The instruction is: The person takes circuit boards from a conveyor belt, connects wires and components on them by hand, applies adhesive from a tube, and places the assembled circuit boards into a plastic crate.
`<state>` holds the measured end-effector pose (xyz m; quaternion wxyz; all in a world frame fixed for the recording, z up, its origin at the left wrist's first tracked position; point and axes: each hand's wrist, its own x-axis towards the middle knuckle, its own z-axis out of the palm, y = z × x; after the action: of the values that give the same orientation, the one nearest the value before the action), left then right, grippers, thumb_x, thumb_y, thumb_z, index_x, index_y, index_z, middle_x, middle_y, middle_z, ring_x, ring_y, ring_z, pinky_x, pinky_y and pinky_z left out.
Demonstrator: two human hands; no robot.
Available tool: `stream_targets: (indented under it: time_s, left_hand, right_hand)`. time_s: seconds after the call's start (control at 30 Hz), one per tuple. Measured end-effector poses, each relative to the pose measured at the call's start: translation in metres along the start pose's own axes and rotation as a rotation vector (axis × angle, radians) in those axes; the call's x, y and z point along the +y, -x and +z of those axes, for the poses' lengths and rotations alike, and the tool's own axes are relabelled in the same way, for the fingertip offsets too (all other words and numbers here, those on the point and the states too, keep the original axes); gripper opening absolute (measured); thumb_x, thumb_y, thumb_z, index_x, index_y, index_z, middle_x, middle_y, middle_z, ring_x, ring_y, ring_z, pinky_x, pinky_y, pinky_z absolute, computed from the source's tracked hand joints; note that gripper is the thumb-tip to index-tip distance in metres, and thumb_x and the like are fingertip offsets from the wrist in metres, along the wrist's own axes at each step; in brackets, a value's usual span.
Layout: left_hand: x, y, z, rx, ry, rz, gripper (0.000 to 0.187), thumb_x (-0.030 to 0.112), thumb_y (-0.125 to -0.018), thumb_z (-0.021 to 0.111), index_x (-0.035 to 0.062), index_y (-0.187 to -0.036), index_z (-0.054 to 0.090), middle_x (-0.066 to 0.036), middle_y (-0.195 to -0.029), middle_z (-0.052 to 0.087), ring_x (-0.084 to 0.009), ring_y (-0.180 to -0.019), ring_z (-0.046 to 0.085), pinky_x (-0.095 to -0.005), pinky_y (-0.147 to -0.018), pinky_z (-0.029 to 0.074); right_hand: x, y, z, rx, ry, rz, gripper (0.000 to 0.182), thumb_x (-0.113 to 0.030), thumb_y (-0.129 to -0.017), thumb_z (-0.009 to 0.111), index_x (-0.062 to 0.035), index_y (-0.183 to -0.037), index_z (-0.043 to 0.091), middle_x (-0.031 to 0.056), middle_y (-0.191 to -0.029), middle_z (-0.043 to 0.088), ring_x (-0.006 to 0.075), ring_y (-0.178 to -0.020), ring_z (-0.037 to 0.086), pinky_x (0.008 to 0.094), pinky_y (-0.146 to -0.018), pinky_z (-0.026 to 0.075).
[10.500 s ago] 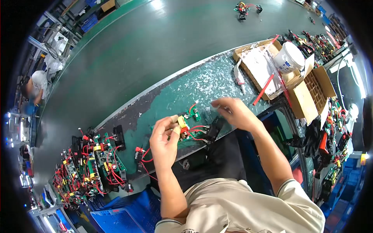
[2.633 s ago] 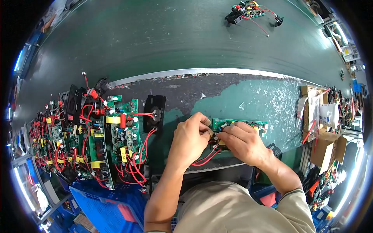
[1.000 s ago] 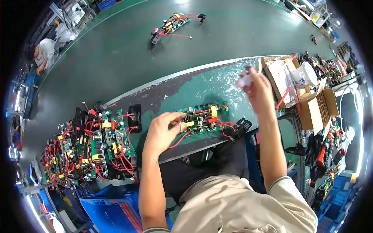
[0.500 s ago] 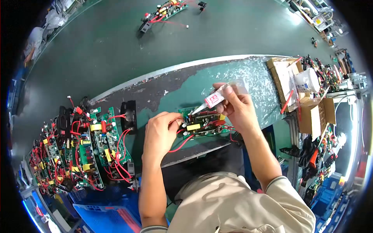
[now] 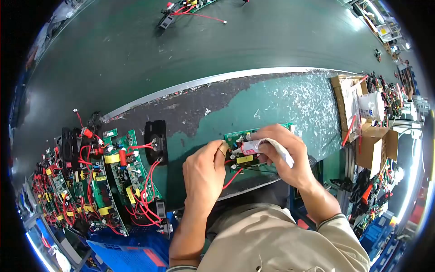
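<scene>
Change: the white tube (image 5: 265,146), which half a second ago was held up above the board, has been lowered; its nozzle is now brought down onto the left part of the green circuit board (image 5: 253,152).
Meaning: it is judged that the step of applying something from the tube onto the board is just beginning, not finished.
Right hand (image 5: 285,156): closed around the tube, with the squeezed back end of the tube sticking out behind the fingers.
Left hand (image 5: 204,174): the fingertips are pinched at the left end of the board, where a red wire (image 5: 230,177) leaves it; what exactly is pinched cannot be told.
Board position: it lies on the worn green bench (image 5: 281,102), near the front edge, just in front of the person.
Surroundings: a row of finished boards (image 5: 113,172) with red wires is seen along the left part of the bench; a cardboard box (image 5: 349,97) with a white tub (image 5: 369,106) stands at the right end.
Writing: a red label is seen on the tube, but its characters are too small to be read. No brand can be made out.
</scene>
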<state>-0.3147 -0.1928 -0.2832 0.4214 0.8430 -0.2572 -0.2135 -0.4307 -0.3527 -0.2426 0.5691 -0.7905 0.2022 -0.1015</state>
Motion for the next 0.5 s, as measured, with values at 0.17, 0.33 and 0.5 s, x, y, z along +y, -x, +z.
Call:
stream_targets:
  time_s: [0.17, 0.33, 0.5]
  left_hand:
    - [-0.0048, -0.0002, 0.0010, -0.034, -0.023, -0.059, 0.012, 0.016, -0.095, 0.066, 0.0084, -0.103, 0.070, -0.020, -0.076, 0.068, -0.0425, -0.073, 0.067, -0.0506, -0.065, 0.050]
    - [-0.0071, 0.0001, 0.0023, -0.034, -0.013, -0.063, 0.012, 0.017, -0.095, 0.066, 0.0089, -0.103, 0.070, -0.020, -0.074, 0.067, -0.0417, -0.070, 0.066, -0.0509, -0.063, 0.050]
    - [-0.0089, -0.0003, 0.0028, -0.021, -0.010, -0.032, 0.012, 0.016, -0.096, 0.066, 0.0089, -0.104, 0.070, -0.019, -0.073, 0.067, -0.0412, -0.069, 0.066, -0.0508, -0.062, 0.050]
  right_hand:
    - [0.0003, -0.0055, -0.0025, -0.041, 0.065, -0.041, 0.031, 0.011, -0.089, 0.064, 0.0006, -0.118, 0.067, 0.0129, -0.108, 0.065, 0.0197, -0.083, 0.067, 0.0307, -0.068, 0.053]
    - [0.0075, -0.0083, 0.0015, -0.068, 0.156, -0.100, 0.024, 0.010, -0.094, 0.059, 0.0022, -0.114, 0.068, 0.0133, -0.109, 0.064, 0.0168, -0.079, 0.066, 0.0285, -0.063, 0.054]
    - [0.0077, -0.0075, 0.0001, -0.100, 0.176, -0.103, 0.038, 0.012, -0.082, 0.063, 0.0000, -0.117, 0.068, 0.0162, -0.110, 0.065, 0.0295, -0.091, 0.066, 0.0360, -0.078, 0.054]
